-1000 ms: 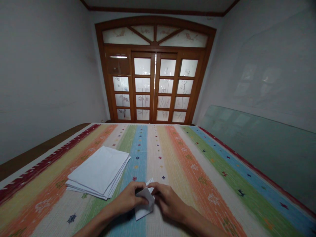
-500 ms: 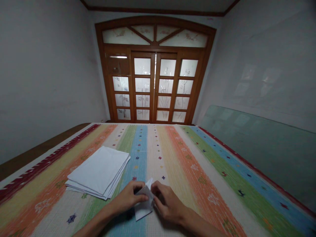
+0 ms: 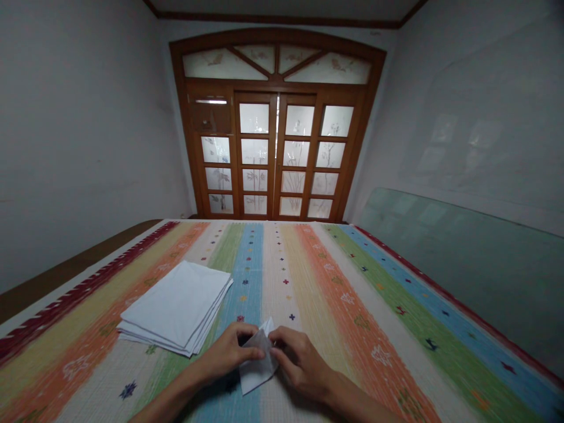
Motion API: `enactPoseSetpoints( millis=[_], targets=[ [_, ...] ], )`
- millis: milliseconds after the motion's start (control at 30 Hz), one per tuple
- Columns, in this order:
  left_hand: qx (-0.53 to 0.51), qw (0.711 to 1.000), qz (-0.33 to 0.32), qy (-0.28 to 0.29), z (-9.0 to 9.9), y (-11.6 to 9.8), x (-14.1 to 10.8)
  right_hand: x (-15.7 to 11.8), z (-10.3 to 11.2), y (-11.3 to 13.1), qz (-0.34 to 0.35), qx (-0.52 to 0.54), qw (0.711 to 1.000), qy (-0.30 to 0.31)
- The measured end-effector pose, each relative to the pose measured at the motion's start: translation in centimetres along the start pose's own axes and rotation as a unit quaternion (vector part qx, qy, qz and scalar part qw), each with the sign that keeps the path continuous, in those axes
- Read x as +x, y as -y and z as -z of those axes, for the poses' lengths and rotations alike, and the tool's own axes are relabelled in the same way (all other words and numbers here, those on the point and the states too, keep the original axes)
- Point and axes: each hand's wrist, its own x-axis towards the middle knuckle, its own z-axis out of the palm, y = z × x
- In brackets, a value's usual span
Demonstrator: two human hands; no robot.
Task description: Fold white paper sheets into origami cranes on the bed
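Between both hands, at near side of striped tablecloth (image 3: 352, 364): folded white paper (image 3: 257, 375), long axis slanting near-left to far-right. Left hand (image 3: 232, 352) grasps it, thumb across face; right hand (image 3: 302, 361) pinches right edge; neither nearer. White paper stack (image 3: 180, 302) left; paned wooden doors (image 3: 275, 158) beyond.

A bare left hand (image 3: 233, 355) and a bare right hand (image 3: 304, 361), both slim and smooth.
From where I stand, I see thin fingers (image 3: 288, 336) and a left thumb (image 3: 252, 353) with a round end. Some of the fingers are hidden from me. The left wrist (image 3: 201, 373) and the right wrist (image 3: 332, 385) are bare and narrow. Then come the left forearm (image 3: 174, 393) and the right forearm (image 3: 363, 404), bare too.
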Motion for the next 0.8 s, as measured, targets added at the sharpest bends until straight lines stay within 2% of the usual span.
enactPoseSetpoints(
  millis=[167,333,533,667,800],
  targets=[
    [0.002,1.0,0.016,0.001,-0.1,-0.24,-0.08,0.1,-0.17,-0.01,-0.026,0.033,0.999,-0.003],
    [-0.003,0.999,0.025,-0.02,-0.23,-0.09,0.08,0.13,-0.56,-0.32,-0.05,0.055,0.997,-0.038],
    [0.002,0.997,0.033,-0.073,-0.34,0.29,0.2,-0.32,-0.73,-0.69,-0.018,0.001,1.0,-0.02],
    [-0.001,0.997,0.047,-0.058,-0.33,0.66,0.15,-0.47,-0.68,-0.62,0.004,-0.001,1.0,-0.008],
    [-0.01,0.998,0.043,-0.035,-0.41,0.67,0.22,-0.26,-0.86,-0.63,-0.001,0.02,1.0,-0.022]
  ],
)
